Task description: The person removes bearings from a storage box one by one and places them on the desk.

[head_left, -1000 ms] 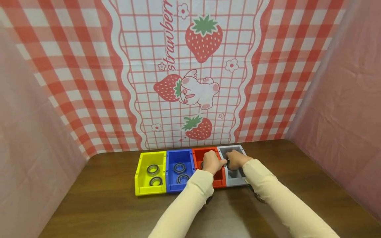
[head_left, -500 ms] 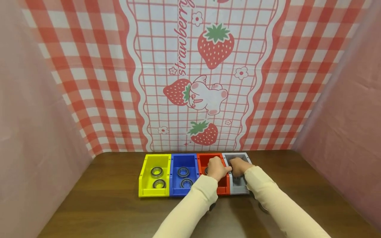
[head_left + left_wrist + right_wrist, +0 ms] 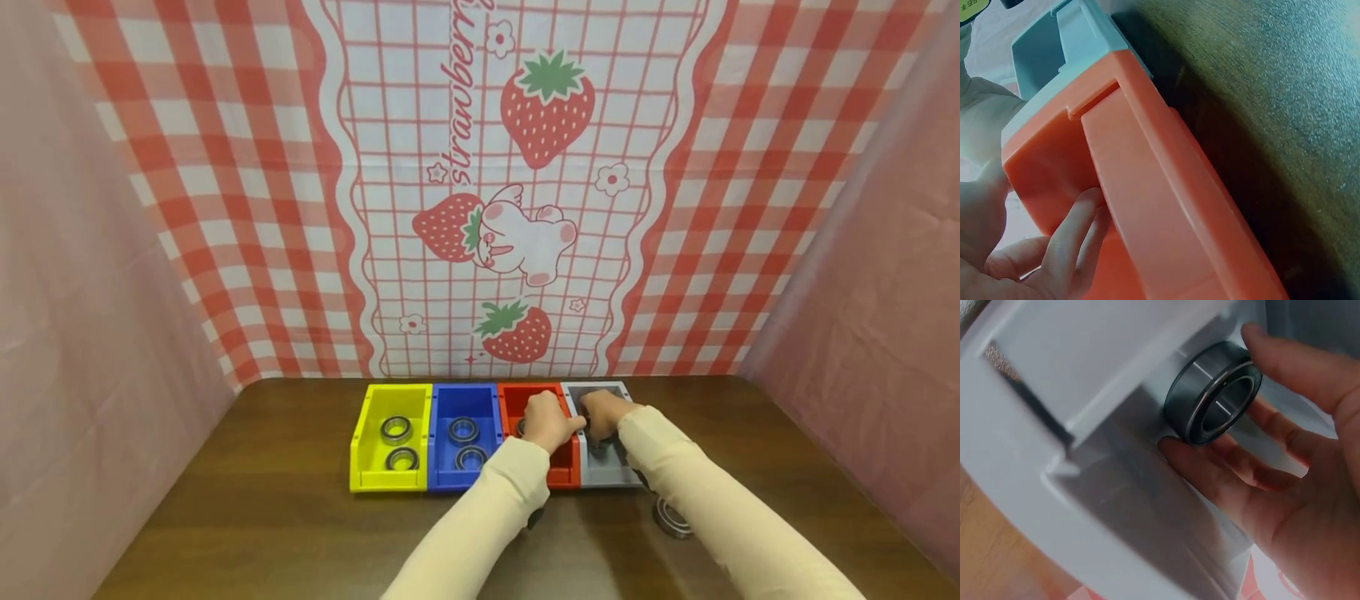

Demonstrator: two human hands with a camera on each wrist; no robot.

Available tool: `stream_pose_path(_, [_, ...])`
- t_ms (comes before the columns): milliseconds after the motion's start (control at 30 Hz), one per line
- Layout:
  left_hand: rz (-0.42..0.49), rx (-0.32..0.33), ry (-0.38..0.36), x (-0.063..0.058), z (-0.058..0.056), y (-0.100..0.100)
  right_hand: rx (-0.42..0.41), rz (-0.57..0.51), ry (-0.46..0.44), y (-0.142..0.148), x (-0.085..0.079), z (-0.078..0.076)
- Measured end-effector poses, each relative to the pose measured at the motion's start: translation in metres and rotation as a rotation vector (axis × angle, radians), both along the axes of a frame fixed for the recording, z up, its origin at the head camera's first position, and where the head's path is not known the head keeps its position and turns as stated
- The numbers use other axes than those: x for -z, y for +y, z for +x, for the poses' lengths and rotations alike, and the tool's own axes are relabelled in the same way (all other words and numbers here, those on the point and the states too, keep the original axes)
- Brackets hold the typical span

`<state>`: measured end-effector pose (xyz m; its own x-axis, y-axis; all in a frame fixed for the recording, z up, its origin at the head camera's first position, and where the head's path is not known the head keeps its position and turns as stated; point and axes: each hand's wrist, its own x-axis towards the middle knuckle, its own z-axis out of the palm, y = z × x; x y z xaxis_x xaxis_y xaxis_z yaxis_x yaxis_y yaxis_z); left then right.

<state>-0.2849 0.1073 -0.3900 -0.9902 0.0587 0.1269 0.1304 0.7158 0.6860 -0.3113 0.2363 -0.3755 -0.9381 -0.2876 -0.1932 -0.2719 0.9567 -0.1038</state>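
In the head view, my left hand [image 3: 550,423] reaches into the red bin [image 3: 564,477]; its thumb points toward the grey bin. The left wrist view shows its long fingers [image 3: 1072,240] fairly straight inside, fingertips at the inner face of the bin's front lip. A dark ring bearing [image 3: 521,427] peeks out left of this hand, mostly hidden. My right hand [image 3: 602,415] is inside the grey bin [image 3: 609,477]. In the right wrist view, its thumb and curled fingers hold a steel ball bearing [image 3: 1207,394] from either side, near the bin's wall.
Left of the red bin stand a blue bin [image 3: 459,481] and a yellow bin [image 3: 388,481], each with two bearings inside. Another bearing [image 3: 670,518] lies on the wooden table [image 3: 300,533] beside the right sleeve. A strawberry-print checked cloth [image 3: 480,325] hangs behind the bins.
The head view has shifted. The dark bearing edge seen between the hands a second ago no longer shows there. More of the table bearing shows beside my right sleeve. Both hands stay in their bins.
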Motion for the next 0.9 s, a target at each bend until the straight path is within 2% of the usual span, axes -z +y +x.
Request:
stream_pose_path(267, [-0.004,-0.002,-0.013,-0.002,-0.003,0.001,0.004,-0.004,0.043,-0.001,0.003,-0.002])
stream_pose_path(467, [-0.008,0.001,-0.016,0.001,-0.002,0.000,-0.049,-0.023,0.052,0.004,0.004,0.001])
stream_pose_path(667, [-0.008,-0.001,-0.009,0.001,-0.003,0.000,-0.126,-0.012,0.117,0.006,0.006,0.004])
stream_pose_path(900, [0.014,0.006,-0.018,0.002,-0.003,0.000,-0.137,-0.017,0.145,0.010,0.007,0.015])
